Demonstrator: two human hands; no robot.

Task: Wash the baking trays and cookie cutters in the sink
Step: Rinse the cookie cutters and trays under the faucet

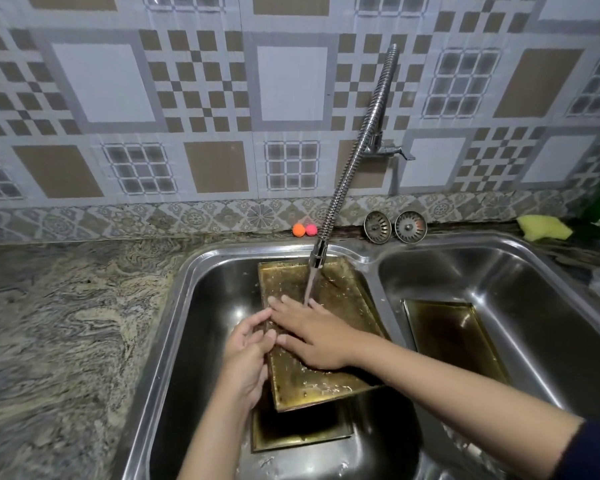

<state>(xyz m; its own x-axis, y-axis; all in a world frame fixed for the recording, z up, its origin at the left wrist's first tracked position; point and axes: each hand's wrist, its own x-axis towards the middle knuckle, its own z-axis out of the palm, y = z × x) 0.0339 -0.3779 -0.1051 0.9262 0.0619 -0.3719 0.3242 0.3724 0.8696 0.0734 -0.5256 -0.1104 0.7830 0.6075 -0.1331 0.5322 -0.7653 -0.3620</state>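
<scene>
A brass-coloured baking tray is tilted in the left basin of the steel double sink, under water that runs from the flexible tap. My left hand grips the tray's left rim. My right hand lies flat on the wet inside of the tray, fingers spread. A second tray lies flat on the basin floor beneath it. A third tray leans in the right basin. No cookie cutters are in sight.
A marbled stone counter spreads to the left. Two sink strainers lean against the tiled wall behind the sink, beside an orange ball and a pink ball. A yellow sponge lies at the back right.
</scene>
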